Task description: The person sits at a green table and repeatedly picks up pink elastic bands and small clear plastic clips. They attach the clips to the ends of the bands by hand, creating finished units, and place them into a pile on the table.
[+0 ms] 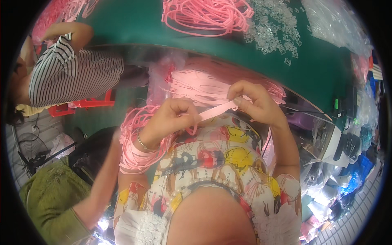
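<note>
A flat pink strap [218, 111] is stretched between my two hands in front of my chest. My left hand [173, 119] pinches one end, with a short pink tail hanging below its fingers. At the other end, my right hand [258, 103] grips the strap between thumb and bent fingers; a small loop shows beside the thumb. Many pink straps [136, 157] hang looped around my left forearm, next to a bracelet. Just beyond my hands lies a thick heap of pink straps [200, 85], partly under the table edge.
Across the green table [134, 26] lie a coil of pink straps [208, 16], scattered clear plastic buckles [271, 30] and a clear plastic bag [339, 24]. A person in a striped shirt [77, 75] works at left, near a red plastic stool [96, 100]. A green-sleeved person [53, 200] sits close beside my left arm.
</note>
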Demonstrator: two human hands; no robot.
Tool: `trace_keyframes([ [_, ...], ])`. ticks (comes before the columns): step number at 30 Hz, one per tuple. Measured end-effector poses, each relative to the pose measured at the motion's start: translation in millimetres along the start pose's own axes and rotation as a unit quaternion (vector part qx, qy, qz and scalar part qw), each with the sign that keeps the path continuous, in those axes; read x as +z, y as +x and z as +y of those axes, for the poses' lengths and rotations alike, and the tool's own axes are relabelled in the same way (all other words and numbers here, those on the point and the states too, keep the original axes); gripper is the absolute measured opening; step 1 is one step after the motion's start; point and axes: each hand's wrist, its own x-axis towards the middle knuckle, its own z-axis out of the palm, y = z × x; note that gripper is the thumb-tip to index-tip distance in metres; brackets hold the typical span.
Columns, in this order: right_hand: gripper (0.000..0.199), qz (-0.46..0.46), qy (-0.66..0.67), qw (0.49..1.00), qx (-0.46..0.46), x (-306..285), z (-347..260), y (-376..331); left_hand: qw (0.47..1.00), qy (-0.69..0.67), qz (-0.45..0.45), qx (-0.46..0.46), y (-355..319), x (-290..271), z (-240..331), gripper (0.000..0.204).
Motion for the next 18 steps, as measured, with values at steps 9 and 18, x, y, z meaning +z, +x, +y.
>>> trace_keyframes([
  [9,0.015,0.018,-0.007,1.0,0.011,1.0,3.2,-0.4,0.999,-0.013,-0.027,0.039,9.4,5.4,-4.3,0.008],
  [18,0.012,0.293,-0.329,0.897,-0.027,-30.8,-4.2,-18.9,0.995,0.066,-0.054,0.052,18.1,25.3,5.1,0.009],
])
